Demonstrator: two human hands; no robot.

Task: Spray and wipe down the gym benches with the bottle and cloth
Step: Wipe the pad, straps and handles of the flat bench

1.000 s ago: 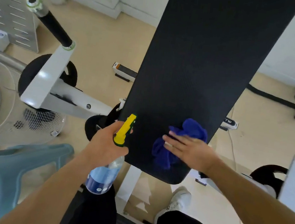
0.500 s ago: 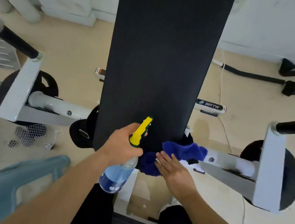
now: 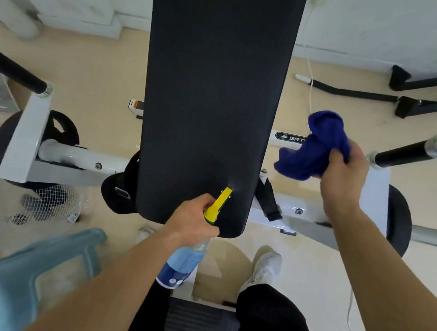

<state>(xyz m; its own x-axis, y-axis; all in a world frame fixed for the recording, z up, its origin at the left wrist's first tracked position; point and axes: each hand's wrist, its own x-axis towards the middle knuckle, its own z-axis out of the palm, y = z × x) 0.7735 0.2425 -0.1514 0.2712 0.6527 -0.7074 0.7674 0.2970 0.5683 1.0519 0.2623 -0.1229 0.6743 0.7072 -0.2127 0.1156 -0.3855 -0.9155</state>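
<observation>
Bench pad (image 3: 214, 96), near end: spray bottle (image 3: 184, 265) gripped in left hand (image 3: 195, 217), nozzle over near edge. Cloth (image 3: 317, 152) now lifted off pad, bunched in curled right hand (image 3: 344, 174) beyond right edge; respraying likely.

The black bench pad (image 3: 214, 96) is lying open ahead, while white uprights (image 3: 26, 135) and black handles (image 3: 401, 154) are crowding both sides.

Spray bottle (image 3: 186, 259) at bench pad (image 3: 215, 88) near end — cloth (image 3: 314, 149) off right side
</observation>
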